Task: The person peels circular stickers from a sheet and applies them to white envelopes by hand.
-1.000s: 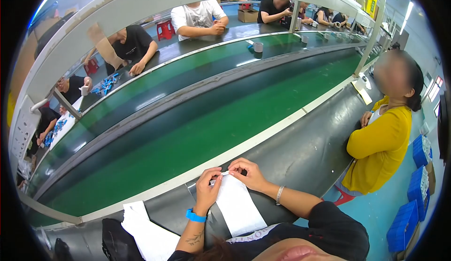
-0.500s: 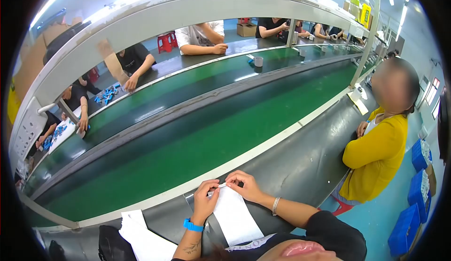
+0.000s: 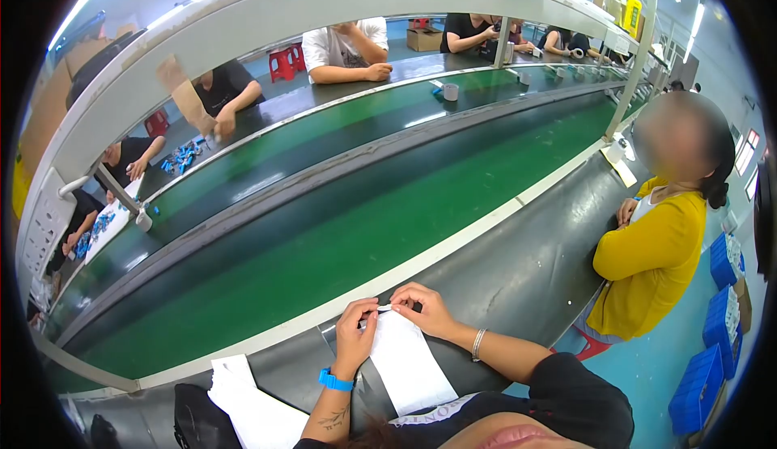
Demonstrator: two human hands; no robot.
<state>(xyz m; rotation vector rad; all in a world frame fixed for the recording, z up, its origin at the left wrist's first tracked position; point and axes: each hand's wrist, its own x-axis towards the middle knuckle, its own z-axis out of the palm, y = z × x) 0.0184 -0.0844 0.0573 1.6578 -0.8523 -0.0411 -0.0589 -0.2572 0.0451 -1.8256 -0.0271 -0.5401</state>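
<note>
A white sheet [image 3: 411, 364], apparently paper, lies on the dark work surface right in front of my body. Its far edge is pinched by both hands, and a narrow strip there looks folded or rolled. My left hand [image 3: 354, 336] grips the left end of that edge, thumb against fingers. On the right end, my right hand [image 3: 422, 310] closes in the same way, a short gap from the left. A second stack of white sheets [image 3: 257, 404] rests to the left of my left forearm.
A green conveyor belt [image 3: 324, 287] runs past beyond the bench edge. To my right sits a person in yellow [image 3: 651, 251], arms folded. Black fabric [image 3: 198, 417] lies at lower left. Across the belt, people sit near blue parts [image 3: 182, 156]. Blue crates [image 3: 698, 388] stand on the floor.
Both hands keep their pinch on the sheet's far edge, barely shifting. Across the belt, a person's arm at far left has drawn back from the belt. My view has tilted slightly.
</note>
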